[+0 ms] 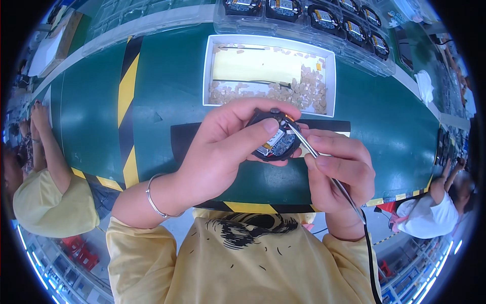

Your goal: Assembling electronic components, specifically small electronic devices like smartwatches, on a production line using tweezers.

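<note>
My left hand (223, 152) grips a small round black device (276, 143) with its inner board exposed, thumb pressed on its face, held above the green table (167, 101). My right hand (336, 169) pinches metal tweezers (309, 147) whose tips touch the device's top right edge near a small orange part. A silver bracelet (154, 200) circles my left wrist. A black cable (372, 258) trails from below my right hand toward the lower edge.
A white tray (207, 71) behind my hands holds a yellow sheet and several small pale scraps. A clear tray (304, 20) of more round devices lies at the far edge. A black mat (182, 139) lies under my hands. People sit at left and right.
</note>
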`<state>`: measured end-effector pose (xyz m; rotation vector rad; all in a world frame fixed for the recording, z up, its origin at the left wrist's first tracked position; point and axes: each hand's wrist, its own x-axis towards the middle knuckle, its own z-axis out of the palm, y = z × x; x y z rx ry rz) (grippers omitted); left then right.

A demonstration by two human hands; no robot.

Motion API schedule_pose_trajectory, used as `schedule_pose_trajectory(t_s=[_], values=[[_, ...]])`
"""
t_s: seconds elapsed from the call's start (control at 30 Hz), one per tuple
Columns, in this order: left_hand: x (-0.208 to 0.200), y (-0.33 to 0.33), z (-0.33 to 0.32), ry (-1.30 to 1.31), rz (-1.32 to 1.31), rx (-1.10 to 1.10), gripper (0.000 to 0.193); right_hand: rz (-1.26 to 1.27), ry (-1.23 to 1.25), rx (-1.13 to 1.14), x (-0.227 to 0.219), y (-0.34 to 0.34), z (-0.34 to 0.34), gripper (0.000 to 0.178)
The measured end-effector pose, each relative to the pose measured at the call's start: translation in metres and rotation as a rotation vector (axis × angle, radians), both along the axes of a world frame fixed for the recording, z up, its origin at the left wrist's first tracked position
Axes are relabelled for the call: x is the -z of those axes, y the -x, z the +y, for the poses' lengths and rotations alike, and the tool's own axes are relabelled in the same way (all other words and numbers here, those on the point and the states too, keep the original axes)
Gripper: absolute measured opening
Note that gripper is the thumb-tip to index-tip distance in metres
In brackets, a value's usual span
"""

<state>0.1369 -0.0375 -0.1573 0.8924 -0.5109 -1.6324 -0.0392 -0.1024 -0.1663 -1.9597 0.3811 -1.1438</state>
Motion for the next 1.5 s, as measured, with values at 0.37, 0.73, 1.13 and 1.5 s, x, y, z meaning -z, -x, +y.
schedule_pose_trajectory(t_s=[0.37,0.73,1.13,1.5], values=[[-0.005,0.001,0.0,-0.029,0.001,0.0,0.026,0.006,-0.195,0.012,-0.006,0.002,-0.001,0.019],[-0.004,-0.002,0.0,-0.078,0.011,0.018,0.028,0.035,-0.137,0.007,-0.004,0.0,0.0,0.021],[-0.009,-0.008,-0.003,-0.064,-0.014,0.042,0.029,-0.018,-0.241,-0.02,-0.007,0.001,-0.004,0.019],[-0.033,-0.016,-0.046,0.032,-0.274,-0.062,0.019,-0.016,-0.673,-0.019,-0.038,0.062,-0.007,0.011]])
